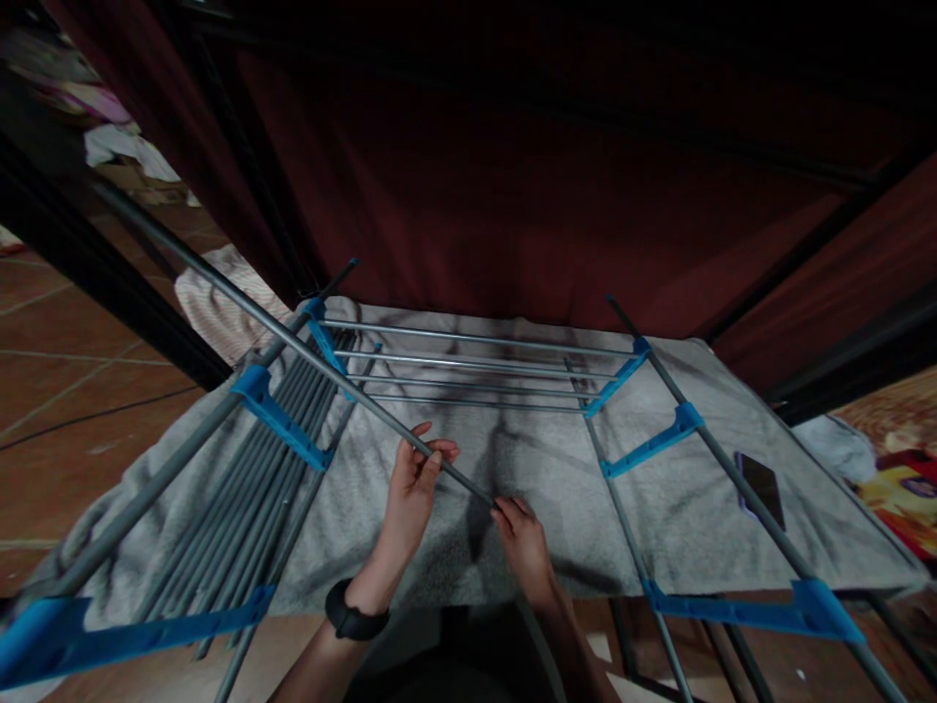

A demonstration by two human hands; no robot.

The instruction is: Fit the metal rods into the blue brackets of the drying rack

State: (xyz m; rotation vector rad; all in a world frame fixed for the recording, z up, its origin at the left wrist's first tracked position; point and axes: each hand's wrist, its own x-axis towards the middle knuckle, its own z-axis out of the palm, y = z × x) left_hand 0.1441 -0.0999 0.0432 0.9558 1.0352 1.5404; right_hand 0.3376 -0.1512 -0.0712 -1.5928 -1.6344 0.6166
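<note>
A long grey metal rod [387, 418] slants from the upper left down to the middle, in front of me. My left hand [411, 488], with a black band on its wrist, is closed on it, thumb on top and fingers partly extended. My right hand [524, 547] pinches its near end. Around my hands stands a rack frame of grey poles with blue plastic brackets, among them a left bracket [289, 428] and a right bracket [650, 447]. Several thin crossbars [468, 365] span its far side between blue brackets.
Several loose grey rods [245, 503] lie side by side at the left on a grey blanket [468, 557]. A phone [762, 488] rests on the right, behind a pole. Dark red curtain [527, 215] hangs at the back. A tiled floor [65, 371] shows at left.
</note>
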